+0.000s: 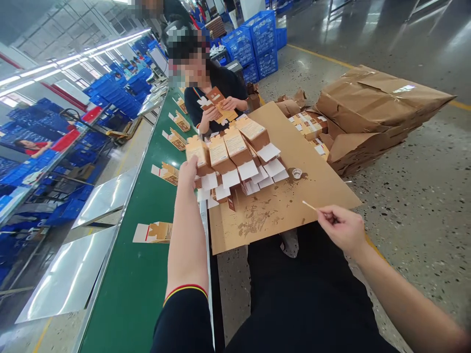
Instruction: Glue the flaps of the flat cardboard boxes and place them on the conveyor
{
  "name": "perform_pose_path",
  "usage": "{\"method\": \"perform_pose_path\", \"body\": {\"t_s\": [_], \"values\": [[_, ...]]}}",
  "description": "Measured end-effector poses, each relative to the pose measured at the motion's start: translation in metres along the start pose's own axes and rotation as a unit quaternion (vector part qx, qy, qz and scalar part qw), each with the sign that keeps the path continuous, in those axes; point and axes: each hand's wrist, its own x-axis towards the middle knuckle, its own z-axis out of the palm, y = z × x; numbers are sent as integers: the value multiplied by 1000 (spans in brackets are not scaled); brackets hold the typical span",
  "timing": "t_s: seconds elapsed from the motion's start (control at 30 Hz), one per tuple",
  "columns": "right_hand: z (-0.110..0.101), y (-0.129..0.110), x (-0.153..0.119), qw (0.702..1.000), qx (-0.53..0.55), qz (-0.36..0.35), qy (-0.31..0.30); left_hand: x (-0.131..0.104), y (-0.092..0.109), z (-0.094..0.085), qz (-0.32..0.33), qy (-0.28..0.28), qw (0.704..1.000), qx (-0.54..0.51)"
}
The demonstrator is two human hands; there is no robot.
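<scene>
My right hand (340, 226) pinches a thin cotton swab (310, 205) over the near right part of a brown cardboard sheet (312, 171). My left hand (188, 170) reaches forward and grips the leftmost small carton (197, 151) of a stacked pile; part of its fingers is hidden by the box. More brown cartons (235, 147) sit beside it, their white flaps (248, 170) hanging out toward me. A small clear round cup (297, 173) stands on the sheet, with dark wet stains around it and nearer to me.
Several open cartons (159, 232) stand spaced along a green conveyor belt (147, 279) to my left. Across the pile a co-worker (215, 88) holds an unfolded carton. Brown paper packaging (375, 113) lies on the right, with blue crates (253, 44) farther back.
</scene>
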Motion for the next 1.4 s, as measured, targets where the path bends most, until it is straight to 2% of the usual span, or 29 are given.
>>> {"method": "perform_pose_path", "body": {"t_s": [0.07, 0.13, 0.17, 0.23, 0.3, 0.4, 0.5, 0.57, 0.63, 0.73, 0.8, 0.87, 0.97, 1.07, 1.2, 1.4], "values": [[-2, 5, 33, 999, -31, -5, -9, -15, 3, -16, -31, 65, 997, -36], [1, 14, 72, 998, -61, -8, -33, -43, 7, -31, -30, 124, 984, -124], [4, 19, 90, 996, -72, -7, -46, -63, 7, -38, -19, 127, 977, -172], [14, 30, 121, 992, -90, -7, -83, -114, 5, -44, -5, 83, 970, -227], [25, 41, 141, 987, -105, -12, -118, -170, -3, -39, -24, 22, 973, -229], [36, 51, 154, 981, -117, -25, -152, -243, -25, -18, -109, -21, 969, -220], [34, 55, 160, 978, -119, -33, -167, -283, -51, 4, -184, -28, 957, -221], [27, 54, 158, 979, -114, -33, -167, -291, -64, 12, -210, -23, 953, -217], [19, 46, 146, 984, -99, -20, -148, -290, -71, 16, -217, -16, 955, -203], [20, 21, 97, 991, -37, -2, -132, -287, -74, 18, -219, -13, 958, -182], [33, 2, 50, 981, 35, -21, -191, -286, -72, 18, -225, -11, 958, -176], [53, -13, 6, 968, 60, -45, -240, -286, -69, 19, -222, 0, 960, -168], [84, -19, -34, 963, 43, -99, -247, -287, -64, 22, -200, 7, 969, -145], [98, -11, -43, 967, -1, -125, -223, -289, -61, 26, -178, 12, 976, -126], [100, -2, -42, 963, -28, -146, -225, -294, -61, 33, -158, 19, 981, -109], [101, -14, -59, 952, 24, -172, -250, -302, -67, 43, -112, 28, 990, -83]]}}
